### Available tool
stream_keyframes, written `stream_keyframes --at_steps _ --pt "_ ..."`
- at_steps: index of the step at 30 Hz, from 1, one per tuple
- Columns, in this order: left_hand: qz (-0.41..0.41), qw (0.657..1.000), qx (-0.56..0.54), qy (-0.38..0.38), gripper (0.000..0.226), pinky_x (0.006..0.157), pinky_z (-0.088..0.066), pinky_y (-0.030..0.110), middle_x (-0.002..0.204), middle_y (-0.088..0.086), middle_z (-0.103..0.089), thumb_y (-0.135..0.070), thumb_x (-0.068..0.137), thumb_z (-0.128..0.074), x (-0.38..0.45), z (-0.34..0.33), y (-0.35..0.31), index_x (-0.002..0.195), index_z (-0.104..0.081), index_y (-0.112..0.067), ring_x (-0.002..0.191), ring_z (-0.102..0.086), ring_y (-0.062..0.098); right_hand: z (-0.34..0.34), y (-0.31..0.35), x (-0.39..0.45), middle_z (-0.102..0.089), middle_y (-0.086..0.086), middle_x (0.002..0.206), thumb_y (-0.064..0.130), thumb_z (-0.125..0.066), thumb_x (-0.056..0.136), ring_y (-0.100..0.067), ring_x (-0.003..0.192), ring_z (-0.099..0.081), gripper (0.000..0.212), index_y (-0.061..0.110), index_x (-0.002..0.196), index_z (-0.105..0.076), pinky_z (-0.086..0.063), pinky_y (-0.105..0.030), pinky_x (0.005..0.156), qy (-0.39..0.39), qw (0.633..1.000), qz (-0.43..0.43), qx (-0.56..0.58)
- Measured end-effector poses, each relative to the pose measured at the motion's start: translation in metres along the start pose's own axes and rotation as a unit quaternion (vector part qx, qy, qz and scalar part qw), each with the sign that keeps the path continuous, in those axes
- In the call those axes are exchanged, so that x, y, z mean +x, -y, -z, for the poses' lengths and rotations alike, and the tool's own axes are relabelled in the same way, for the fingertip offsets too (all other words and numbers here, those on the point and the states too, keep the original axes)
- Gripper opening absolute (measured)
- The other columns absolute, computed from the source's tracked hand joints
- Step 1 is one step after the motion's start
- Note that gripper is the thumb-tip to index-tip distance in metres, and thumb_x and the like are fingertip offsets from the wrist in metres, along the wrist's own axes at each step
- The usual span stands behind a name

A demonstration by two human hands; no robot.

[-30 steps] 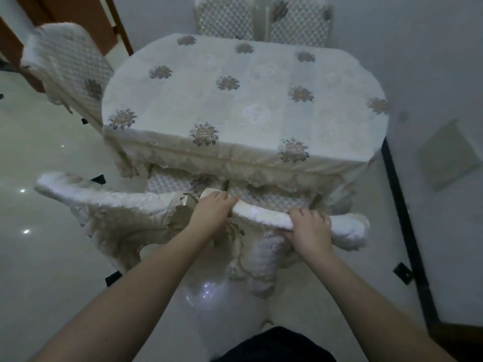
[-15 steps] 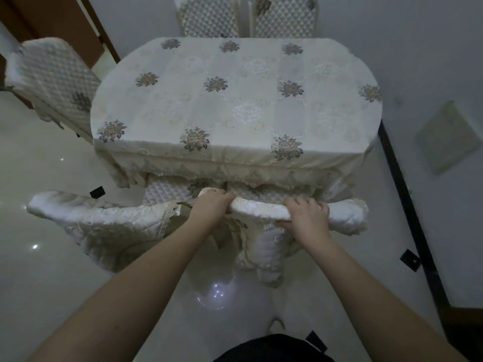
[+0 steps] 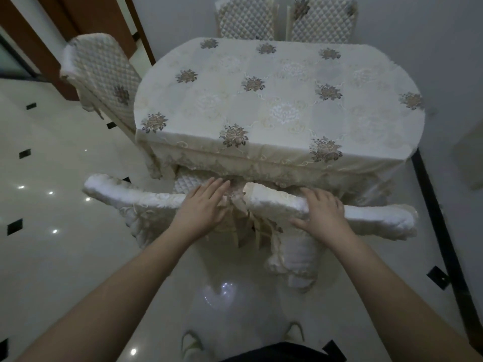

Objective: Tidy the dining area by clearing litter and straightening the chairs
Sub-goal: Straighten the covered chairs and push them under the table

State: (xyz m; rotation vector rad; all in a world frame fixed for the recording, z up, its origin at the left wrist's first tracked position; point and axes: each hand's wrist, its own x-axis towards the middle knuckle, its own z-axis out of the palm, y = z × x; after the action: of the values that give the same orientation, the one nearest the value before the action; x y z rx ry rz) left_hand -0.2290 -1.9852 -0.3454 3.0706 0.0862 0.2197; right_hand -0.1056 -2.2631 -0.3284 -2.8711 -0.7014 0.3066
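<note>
Two fabric-covered chairs stand side by side at the near edge of the dining table [image 3: 274, 100], seats tucked under its floral cloth. My left hand [image 3: 206, 205] lies flat with straight fingers on the right end of the left chair's top rail [image 3: 130, 194]. On the right chair's top rail [image 3: 371, 220] my right hand [image 3: 321, 212] rests with its fingers spread over the padding and the thumb pointing left. Neither hand holds anything. No litter shows on the tabletop or on the floor around the chairs.
A quilted chair [image 3: 102, 71] stands at the table's left side and two more [image 3: 245, 19] [image 3: 321, 19] at its far end. A grey wall with a black floor strip [image 3: 433, 218] runs along the right. Glossy white tiles lie left and behind; my feet [image 3: 190, 343] are below.
Both hands gripped the right chair's top rail before; now their fingers have straightened. The left hand has shifted onto the left chair's end. The chairs sit closer under the table.
</note>
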Motion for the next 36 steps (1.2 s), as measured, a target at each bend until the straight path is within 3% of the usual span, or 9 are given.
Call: stream_keyframes --at_steps 3,7,10,13,16,21,36 --pt "-0.010 1.000 0.008 -0.003 0.076 0.116 -0.021 0.041 0.153 0.002 -0.034 -0.063 0.087 -0.033 -0.027 0.011 0.067 0.149 -0.027 -0.021 0.143 -0.026 0.020 -0.012 0.061 -0.004 -0.033 -0.002 0.148 0.063 -0.059 0.079 -0.024 0.138 -0.023 0.081 0.025 0.145 -0.029 -0.017 -0.044 0.115 -0.063 0.997 0.031 0.024" --pt "-0.044 0.997 0.031 0.046 0.107 0.117 -0.014 0.044 0.157 0.002 -0.025 -0.080 0.067 -0.052 -0.059 0.015 0.161 0.151 -0.019 -0.023 0.145 -0.018 0.024 -0.041 0.163 -0.003 -0.036 -0.003 0.148 0.058 -0.059 0.082 -0.023 0.138 -0.028 0.076 0.023 0.145 -0.032 -0.019 -0.042 0.114 -0.091 0.993 0.062 0.034" --pt "-0.015 0.997 0.024 0.072 0.115 0.116 -0.012 0.048 0.158 0.002 -0.021 -0.071 0.062 -0.069 -0.081 0.014 0.217 0.152 -0.015 -0.025 0.146 -0.014 0.026 -0.070 0.239 -0.005 -0.033 -0.005 0.151 0.051 -0.060 0.084 -0.025 0.140 -0.025 0.075 0.021 0.147 -0.030 -0.015 -0.044 0.115 -0.083 0.992 0.079 0.050" --pt "0.021 0.996 0.008 0.081 0.100 0.116 -0.010 0.049 0.157 0.000 -0.022 -0.058 0.072 -0.071 -0.085 0.009 0.258 0.151 -0.018 -0.028 0.146 -0.012 0.024 -0.091 0.286 0.003 -0.023 -0.007 0.155 0.043 -0.060 0.087 -0.027 0.145 -0.015 0.077 0.019 0.149 -0.022 -0.006 -0.049 0.116 -0.061 0.997 0.045 0.013" --pt "0.016 0.994 -0.004 0.106 0.077 0.114 -0.013 0.051 0.155 0.001 -0.027 -0.047 0.082 -0.065 -0.068 0.003 0.282 0.147 -0.028 -0.030 0.144 -0.017 0.024 -0.106 0.298 0.019 -0.018 -0.012 0.157 0.034 -0.054 0.092 -0.029 0.145 -0.011 0.073 0.011 0.150 -0.016 -0.008 -0.051 0.115 -0.023 0.999 -0.035 -0.001" --pt "-0.011 0.996 -0.041 0.073 0.053 0.109 -0.020 0.050 0.145 0.002 -0.043 -0.030 0.082 -0.069 -0.055 -0.009 0.292 0.130 -0.049 -0.024 0.137 -0.031 0.025 -0.117 0.308 0.037 -0.027 -0.026 0.150 0.008 -0.032 0.097 -0.036 0.143 -0.019 0.047 -0.001 0.143 -0.027 -0.013 -0.046 0.116 -0.056 0.995 -0.083 -0.026" --pt "-0.031 0.995 -0.067 0.072 0.047 0.114 -0.014 0.051 0.144 -0.002 -0.043 -0.018 0.087 -0.063 -0.028 -0.010 0.296 0.131 -0.051 -0.028 0.135 -0.032 0.023 -0.114 0.295 0.064 -0.027 -0.027 0.150 0.000 -0.029 0.095 -0.036 0.143 -0.019 0.047 -0.001 0.142 -0.028 -0.015 -0.043 0.118 -0.065 0.993 -0.084 -0.046"
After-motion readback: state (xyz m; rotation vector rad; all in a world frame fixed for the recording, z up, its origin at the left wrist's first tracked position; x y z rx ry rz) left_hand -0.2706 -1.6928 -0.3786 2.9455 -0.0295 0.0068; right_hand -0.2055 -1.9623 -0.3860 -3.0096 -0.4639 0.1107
